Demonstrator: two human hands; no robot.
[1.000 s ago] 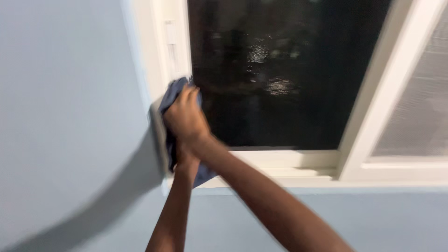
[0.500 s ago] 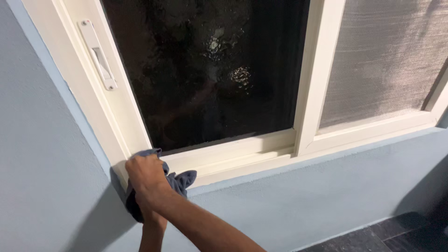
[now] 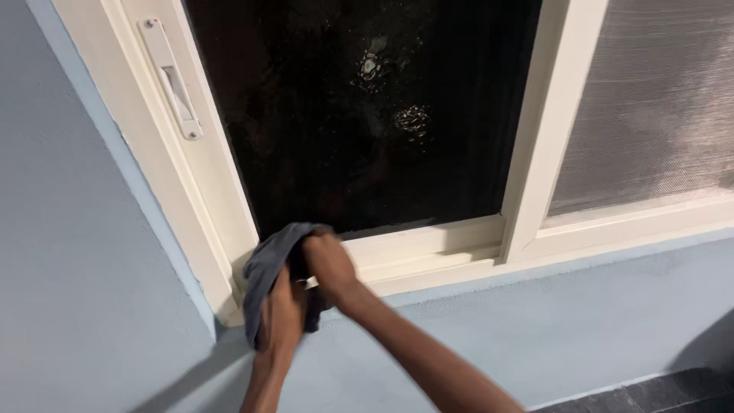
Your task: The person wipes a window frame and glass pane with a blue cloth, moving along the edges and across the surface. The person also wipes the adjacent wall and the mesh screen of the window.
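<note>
Both hands on cloth (image 3: 267, 268) at window frame (image 3: 428, 248) bottom-left corner; latch (image 3: 173, 80) above-left, mesh panel (image 3: 650, 99) right, wall (image 3: 535, 329) below.

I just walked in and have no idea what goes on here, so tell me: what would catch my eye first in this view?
First, the two hands at the lower left corner of the window: the right hand and the left hand both grip a grey-blue cloth against the cream window frame. Above them the dark glass pane fills the middle, with a cream latch on the frame at upper left.
</note>
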